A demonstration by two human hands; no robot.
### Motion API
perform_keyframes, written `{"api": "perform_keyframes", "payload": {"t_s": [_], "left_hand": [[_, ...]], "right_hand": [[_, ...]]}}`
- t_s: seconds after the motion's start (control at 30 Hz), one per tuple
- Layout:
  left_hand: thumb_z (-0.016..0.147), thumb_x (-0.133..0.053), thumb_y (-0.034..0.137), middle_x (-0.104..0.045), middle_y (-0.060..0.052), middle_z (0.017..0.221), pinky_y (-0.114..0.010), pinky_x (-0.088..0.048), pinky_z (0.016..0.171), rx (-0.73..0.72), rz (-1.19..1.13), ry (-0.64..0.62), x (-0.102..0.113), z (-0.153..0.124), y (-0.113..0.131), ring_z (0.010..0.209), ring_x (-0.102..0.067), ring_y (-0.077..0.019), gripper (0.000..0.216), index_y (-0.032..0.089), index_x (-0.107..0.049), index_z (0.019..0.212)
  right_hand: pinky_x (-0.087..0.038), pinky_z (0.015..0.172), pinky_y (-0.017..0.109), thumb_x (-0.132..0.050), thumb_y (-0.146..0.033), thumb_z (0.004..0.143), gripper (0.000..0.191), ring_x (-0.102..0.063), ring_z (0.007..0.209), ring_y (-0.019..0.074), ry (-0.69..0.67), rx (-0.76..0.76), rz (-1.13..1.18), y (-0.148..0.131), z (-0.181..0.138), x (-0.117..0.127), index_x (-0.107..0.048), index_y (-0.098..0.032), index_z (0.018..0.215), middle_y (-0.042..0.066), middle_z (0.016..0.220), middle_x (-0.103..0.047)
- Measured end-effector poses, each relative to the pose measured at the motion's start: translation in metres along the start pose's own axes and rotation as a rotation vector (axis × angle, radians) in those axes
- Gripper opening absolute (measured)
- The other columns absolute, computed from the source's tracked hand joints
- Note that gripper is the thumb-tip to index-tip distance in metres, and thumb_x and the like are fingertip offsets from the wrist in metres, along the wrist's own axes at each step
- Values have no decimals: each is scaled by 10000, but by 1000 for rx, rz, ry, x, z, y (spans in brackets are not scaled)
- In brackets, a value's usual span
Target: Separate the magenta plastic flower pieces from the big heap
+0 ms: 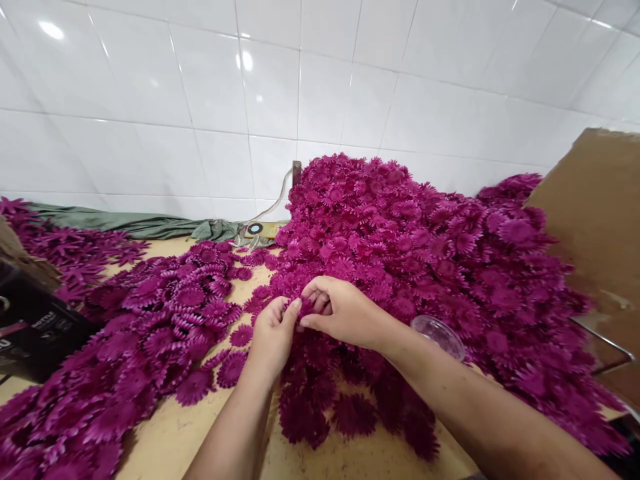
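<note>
My left hand [273,333] and my right hand [340,310] meet at the middle of the table, fingers pinched together on a magenta fabric flower piece [306,308] held between them. They hover at the near edge of a large heap of the same magenta flower pieces [425,247]. A flatter spread of stacked flower pieces [165,327] lies to the left of my left hand. Loose darker pieces [350,413] lie under my forearms on the tan tabletop [175,433].
A clear round plastic lid or cup [440,333] sits by my right wrist. Brown cardboard [595,220] stands at the right. A dark box [35,327] is at the left edge. Green cloth [130,225] and a cable run along the white tiled wall.
</note>
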State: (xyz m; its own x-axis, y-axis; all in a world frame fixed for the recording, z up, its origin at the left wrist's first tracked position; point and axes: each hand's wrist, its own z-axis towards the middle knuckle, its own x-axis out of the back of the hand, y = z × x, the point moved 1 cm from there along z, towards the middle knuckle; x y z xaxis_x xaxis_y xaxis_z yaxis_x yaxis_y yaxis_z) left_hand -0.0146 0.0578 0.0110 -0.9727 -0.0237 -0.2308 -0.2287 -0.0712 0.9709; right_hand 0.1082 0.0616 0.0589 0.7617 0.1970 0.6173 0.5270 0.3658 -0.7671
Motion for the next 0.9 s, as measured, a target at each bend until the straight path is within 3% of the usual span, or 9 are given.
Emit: {"api": "perform_keyframes", "payload": {"t_s": [0.13,0.27,0.37,0.5,0.73,0.8,0.9], "left_hand": [[535,-677,502,-410,81,415,-182,-240,413,41,-13,-8,3,3,-3,401,-311,-42,405,154,-472,508],[557,-661,517,-458,62,408,-200,-263,423,118,-124,4,3,3,-3,389,-364,-61,395,150,-518,534],[621,-614,516,-579,17,529,-236,-357,504,112,-240,38,1,-1,0,509,-512,-124,370,150,-587,670],[548,-717,386,-637,-2,678,-248,-417,623,57,-277,-14,-5,-5,6,681,-574,-151,322,160,-588,738],[556,-714,347,-558,38,555,-206,-394,514,15,-157,-65,-9,-8,12,507,-485,-85,264,161,-548,645],[549,-712,368,-537,46,519,-201,-382,493,7,-125,-65,-8,-8,11,482,-466,-80,279,163,-531,606],[535,-716,384,-550,42,529,-204,-394,512,-1,-98,-57,-6,-7,8,504,-480,-86,293,161,-536,598]], "right_hand": [[-443,601,231,-674,-129,602,324,-507,615,84,42,69,-22,-1,3,-3,-555,-176,900,-10,772,-549],[-427,621,233,-631,-106,652,166,-511,620,91,52,114,-82,-7,6,-7,-624,-179,802,-2,739,-575],[-406,615,247,-604,-150,689,50,-505,600,104,103,89,-168,-9,9,-6,-642,-177,709,1,672,-582],[-370,571,237,-560,-174,697,74,-466,569,101,211,86,-184,-9,12,-1,-609,-164,642,-5,620,-549],[-346,479,207,-517,-119,657,140,-430,453,74,224,-132,343,-7,22,2,-520,-160,522,-51,458,-482],[-344,465,199,-537,-132,660,124,-433,451,67,335,-208,438,-2,30,14,-527,-155,539,-49,464,-490],[-365,464,184,-530,-179,702,127,-470,479,63,606,-278,558,8,39,41,-505,-162,580,-46,495,-501]]}}
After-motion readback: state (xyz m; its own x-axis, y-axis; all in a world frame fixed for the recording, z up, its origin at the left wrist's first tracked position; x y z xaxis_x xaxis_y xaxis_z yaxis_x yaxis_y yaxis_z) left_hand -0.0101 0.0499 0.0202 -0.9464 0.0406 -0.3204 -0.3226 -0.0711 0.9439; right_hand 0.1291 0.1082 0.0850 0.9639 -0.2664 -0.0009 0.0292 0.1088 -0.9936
